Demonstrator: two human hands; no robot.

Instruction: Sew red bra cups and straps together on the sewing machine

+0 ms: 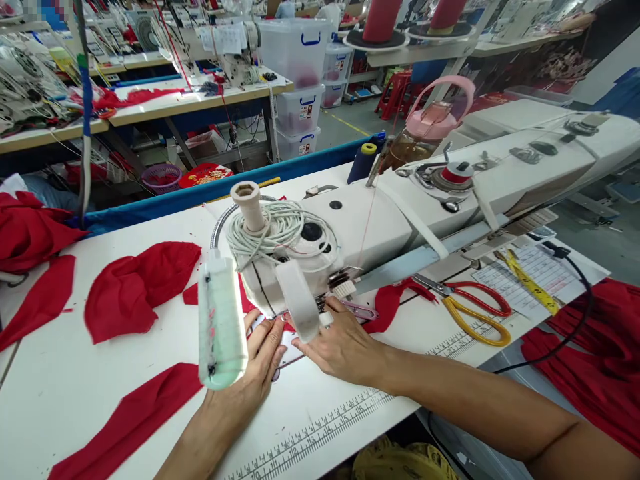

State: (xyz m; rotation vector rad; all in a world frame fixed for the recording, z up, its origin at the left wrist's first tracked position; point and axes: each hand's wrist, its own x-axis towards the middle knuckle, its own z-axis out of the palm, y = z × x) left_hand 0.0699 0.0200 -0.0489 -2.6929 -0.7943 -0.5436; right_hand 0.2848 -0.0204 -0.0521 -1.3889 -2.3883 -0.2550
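Note:
A white sewing machine [385, 213] stretches across the table, with coiled pale cord on its head. My left hand [263, 347] lies with fingers bent on red fabric [246, 297] at the left of the needle area, its wrist partly behind a pale green lamp [220, 327]. At the right of the needle area, my right hand [340, 340] has its fingers drawn together at the presser foot and the red cloth; the machine's white guard hides part of the fingertips. More red fabric [387, 307] comes out behind the right hand. What lies between the fingertips is too small to tell.
Red fabric pieces [143, 287] lie on the table's left side. Scissors [475, 307] with red and yellow handles and a yellow tape measure [530, 283] over paper are at the right. A navy thread cone [363, 162] and a pink-lidded jug [433, 123] stand behind the machine.

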